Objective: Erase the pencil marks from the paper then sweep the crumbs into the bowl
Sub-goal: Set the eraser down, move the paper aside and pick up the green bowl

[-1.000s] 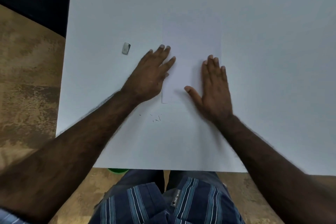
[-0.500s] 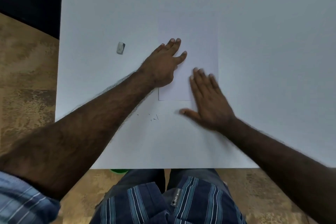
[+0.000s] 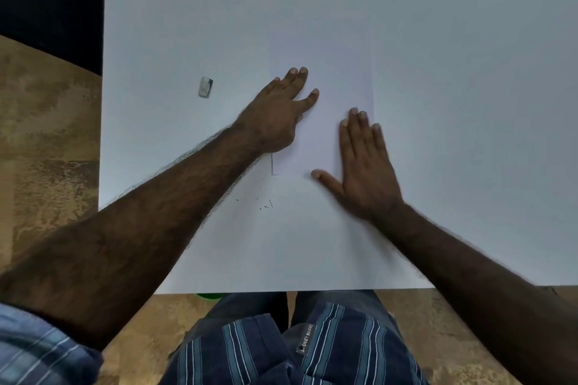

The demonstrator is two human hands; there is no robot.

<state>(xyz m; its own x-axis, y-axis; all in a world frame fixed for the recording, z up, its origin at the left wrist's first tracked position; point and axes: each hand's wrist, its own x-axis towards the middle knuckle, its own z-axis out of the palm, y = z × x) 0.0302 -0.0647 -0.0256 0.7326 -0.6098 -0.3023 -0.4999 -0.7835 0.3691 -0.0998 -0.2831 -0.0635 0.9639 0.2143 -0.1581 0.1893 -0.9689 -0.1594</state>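
**Sweeping crumbs toward the near edge**

Sweeping looks like the step in hand: the paper shows no marks that I can make out, and dark crumbs lie on the table just near of the sheet's near-left corner. To do it well, keep the sheet pinned and draw the flat palm edge in one low stroke toward the near edge, where a green rim, possibly the bowl, peeks out below.

The left hand lies flat on the paper's left side, fingers straight, grasping nothing. The right hand rests flat on its near-right corner, fingers extended, thumb splayed left. The eraser lies apart, far left.
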